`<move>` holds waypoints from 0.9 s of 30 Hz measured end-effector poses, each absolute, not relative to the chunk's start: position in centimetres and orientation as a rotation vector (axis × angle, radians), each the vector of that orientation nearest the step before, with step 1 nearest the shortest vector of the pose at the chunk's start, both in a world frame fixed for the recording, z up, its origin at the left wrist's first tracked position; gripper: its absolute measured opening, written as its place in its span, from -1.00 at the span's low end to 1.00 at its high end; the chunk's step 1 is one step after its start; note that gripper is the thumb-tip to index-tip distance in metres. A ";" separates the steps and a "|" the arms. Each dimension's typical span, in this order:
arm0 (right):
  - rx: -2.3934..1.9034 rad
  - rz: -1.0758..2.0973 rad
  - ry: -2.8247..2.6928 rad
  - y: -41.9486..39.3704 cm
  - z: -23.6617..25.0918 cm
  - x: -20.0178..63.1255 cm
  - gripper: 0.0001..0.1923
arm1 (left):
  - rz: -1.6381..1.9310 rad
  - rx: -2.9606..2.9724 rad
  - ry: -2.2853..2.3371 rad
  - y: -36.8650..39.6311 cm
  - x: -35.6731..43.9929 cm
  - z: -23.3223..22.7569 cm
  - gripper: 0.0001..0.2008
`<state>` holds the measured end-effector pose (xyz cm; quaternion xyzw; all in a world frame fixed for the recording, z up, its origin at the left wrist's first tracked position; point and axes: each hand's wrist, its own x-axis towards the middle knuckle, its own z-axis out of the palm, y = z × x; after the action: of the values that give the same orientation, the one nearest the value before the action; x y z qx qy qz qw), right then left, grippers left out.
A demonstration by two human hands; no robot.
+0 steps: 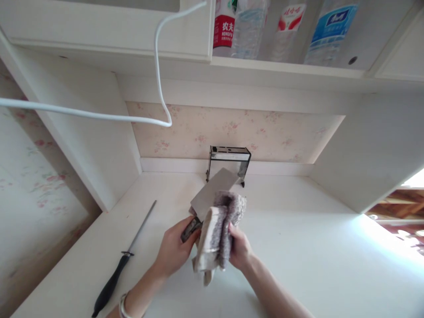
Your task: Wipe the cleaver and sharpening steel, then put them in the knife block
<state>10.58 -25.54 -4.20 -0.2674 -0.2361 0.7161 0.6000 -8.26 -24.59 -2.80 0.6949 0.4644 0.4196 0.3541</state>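
My left hand [177, 245] is closed around the dark handle of a cleaver [213, 190], whose broad grey blade points up and away to the right. In my right hand [240, 247] is a folded grey-and-white cloth [220, 229], bunched up and laid over the near part of the blade. The cloth hides some of the blade. A sharpening steel [122, 260] with a black handle lies on the white surface to the left of my left hand. Behind the blade stands a metal knife holder [230, 154] with a black frame, near the back wall.
A white cable [162, 88] hangs in front at the upper left. Overhead, a white shelf [285, 70] holds several plastic bottles [250, 31]. White side panels [79, 106] and a flowered back wall [198, 128] enclose the white table surface [281, 221].
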 end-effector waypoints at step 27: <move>-0.660 1.146 -0.170 -20.8 -2.6 24.2 -0.79 | 0.741 2.499 1.149 -27.3 -6.3 -5.7 -0.61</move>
<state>24.22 -20.77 -2.58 -0.3060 -0.0787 0.5314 0.7860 -6.26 -27.27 -5.72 0.8679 0.3991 0.2573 0.1459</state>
